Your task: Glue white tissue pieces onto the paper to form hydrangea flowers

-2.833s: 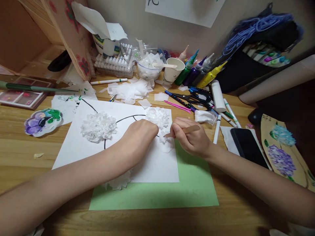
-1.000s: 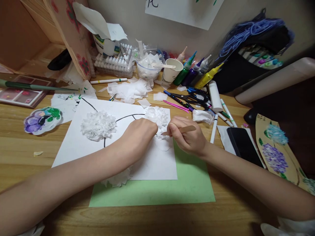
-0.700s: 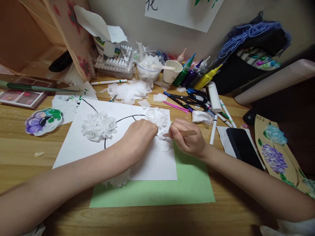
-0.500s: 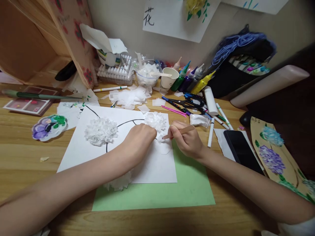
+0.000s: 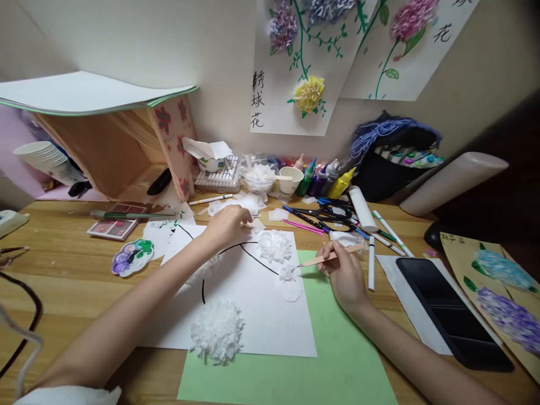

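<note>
The left hand (image 5: 230,224) has moved from the small, ruffled white paper cluster (image 5: 288,274) to the loose white paper squares (image 5: 236,206); its fingers curl down, but whether they pinch one is unclear. The right hand (image 5: 346,274) still grips a slim, pale wooden stick (image 5: 318,259), its tip now just beside that cluster on the white drawing sheet (image 5: 276,332). The lower round white paper pompom (image 5: 217,331), earlier mostly covered by the left forearm, shows fully above the green paper sheet (image 5: 337,365).

A loose white sleeve (image 5: 71,396) rings the left arm (image 5: 93,349) (forearms (image 5: 405,344) and fingers (image 5: 344,260) are bare).
</note>
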`<state>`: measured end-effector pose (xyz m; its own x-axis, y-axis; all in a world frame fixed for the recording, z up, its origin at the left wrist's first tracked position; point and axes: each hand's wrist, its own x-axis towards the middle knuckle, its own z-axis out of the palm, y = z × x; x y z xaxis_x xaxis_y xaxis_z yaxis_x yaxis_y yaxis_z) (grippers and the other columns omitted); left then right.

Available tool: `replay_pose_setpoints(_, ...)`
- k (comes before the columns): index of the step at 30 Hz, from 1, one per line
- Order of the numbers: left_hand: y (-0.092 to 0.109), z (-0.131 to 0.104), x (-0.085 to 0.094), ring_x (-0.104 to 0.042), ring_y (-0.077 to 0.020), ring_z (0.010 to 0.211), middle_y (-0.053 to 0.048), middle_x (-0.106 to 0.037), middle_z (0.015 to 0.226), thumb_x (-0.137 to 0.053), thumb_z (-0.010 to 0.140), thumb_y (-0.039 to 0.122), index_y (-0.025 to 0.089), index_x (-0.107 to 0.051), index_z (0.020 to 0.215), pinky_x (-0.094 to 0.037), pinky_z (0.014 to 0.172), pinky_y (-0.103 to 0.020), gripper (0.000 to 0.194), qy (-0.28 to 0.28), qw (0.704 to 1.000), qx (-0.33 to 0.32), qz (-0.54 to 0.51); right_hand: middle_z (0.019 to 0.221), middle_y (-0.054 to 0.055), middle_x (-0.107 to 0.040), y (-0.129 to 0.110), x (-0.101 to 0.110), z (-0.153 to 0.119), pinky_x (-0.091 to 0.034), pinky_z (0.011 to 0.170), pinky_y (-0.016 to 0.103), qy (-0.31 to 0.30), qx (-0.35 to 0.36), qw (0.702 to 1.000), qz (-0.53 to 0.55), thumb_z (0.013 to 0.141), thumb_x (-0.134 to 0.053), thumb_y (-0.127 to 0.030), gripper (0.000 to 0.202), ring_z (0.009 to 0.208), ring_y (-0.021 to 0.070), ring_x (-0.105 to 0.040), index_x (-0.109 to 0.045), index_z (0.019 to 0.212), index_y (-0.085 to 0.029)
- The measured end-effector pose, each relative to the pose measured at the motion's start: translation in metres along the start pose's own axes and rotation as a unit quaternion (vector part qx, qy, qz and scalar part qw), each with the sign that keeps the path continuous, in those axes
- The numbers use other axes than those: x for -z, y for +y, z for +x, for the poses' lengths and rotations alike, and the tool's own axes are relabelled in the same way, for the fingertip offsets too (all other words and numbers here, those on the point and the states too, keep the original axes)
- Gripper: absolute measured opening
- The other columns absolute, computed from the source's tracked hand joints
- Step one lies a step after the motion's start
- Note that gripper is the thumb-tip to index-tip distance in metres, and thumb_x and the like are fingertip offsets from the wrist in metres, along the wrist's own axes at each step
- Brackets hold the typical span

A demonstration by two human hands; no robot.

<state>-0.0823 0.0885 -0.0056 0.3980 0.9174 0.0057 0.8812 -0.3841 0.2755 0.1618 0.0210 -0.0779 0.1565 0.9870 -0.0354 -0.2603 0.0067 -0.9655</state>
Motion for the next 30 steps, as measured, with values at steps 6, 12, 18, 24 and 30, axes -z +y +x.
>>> replay_pose_setpoints(6, -0.004, 0.01, -0.019, -0.054, -0.0211, 0.086, -0.011, -0.063, 0.09, -0.047, 0.081, 0.019, 0.015, -0.066, 0.082, -0.04, 0.073, -0.03, 0.02, 0.001, 0.99, -0.124, 0.071, 0.052, -0.002, -0.05, -0.002, -0.001, 0.002, -0.031, 0.039, 0.02, 0.009, -0.004, 1.0, 0.022, 0.081, -0.051, -0.043, 0.034, 0.045, 0.0086, -0.045, -0.049, 0.059, -0.018)
replay_pose_setpoints(12, -0.003, 0.004, -0.01, -0.054, -0.0195, 0.087, -0.01, -0.063, 0.09, -0.042, 0.085, 0.023, 0.014, -0.063, 0.086, -0.041, 0.076, -0.03, 0.023, 0.045, 0.996, -0.077, 0.022, 0.053, -0.002, -0.049, -0.007, 0.006, -0.002, -0.033, 0.041, 0.021, 0.022, 0.015, 1.0, 0.011, 0.083, -0.048, -0.043, 0.034, 0.046, 0.0092, -0.046, -0.048, 0.059, -0.019)
replay_pose_setpoints(18, 0.048, -0.018, 0.022, -0.055, -0.0158, 0.09, -0.005, -0.063, 0.1, -0.047, 0.084, 0.034, 0.017, -0.063, 0.086, -0.043, 0.076, -0.027, 0.023, -0.054, 0.979, -0.079, -0.181, 0.052, -0.002, -0.047, -0.009, 0.021, -0.003, -0.031, 0.042, 0.021, 0.034, 0.021, 0.999, 0.029, 0.084, -0.046, -0.042, 0.034, 0.046, 0.0085, -0.045, -0.047, 0.058, -0.019)
replay_pose_setpoints(24, 0.092, -0.016, 0.003, -0.051, -0.0195, 0.103, -0.007, -0.059, 0.109, -0.053, 0.08, 0.03, 0.017, -0.067, 0.083, -0.04, 0.092, -0.035, 0.02, -0.167, 0.959, -0.144, -0.178, 0.049, -0.003, -0.045, -0.011, 0.023, -0.004, -0.029, 0.041, 0.022, 0.01, 0.045, 0.998, 0.049, 0.086, -0.041, -0.043, 0.036, 0.042, 0.0084, -0.041, -0.044, 0.058, -0.019)
replay_pose_setpoints(30, 0.091, -0.005, -0.02, -0.045, -0.0248, 0.102, -0.01, -0.058, 0.106, -0.051, 0.078, 0.022, 0.015, -0.068, 0.076, -0.038, 0.088, -0.04, 0.018, -0.106, 0.98, -0.163, -0.03, 0.054, -0.002, -0.05, -0.012, 0.022, -0.017, -0.035, 0.045, 0.023, -0.06, 0.082, 0.995, -0.016, 0.09, -0.039, -0.04, 0.038, 0.047, 0.0094, -0.048, -0.048, 0.061, -0.018)
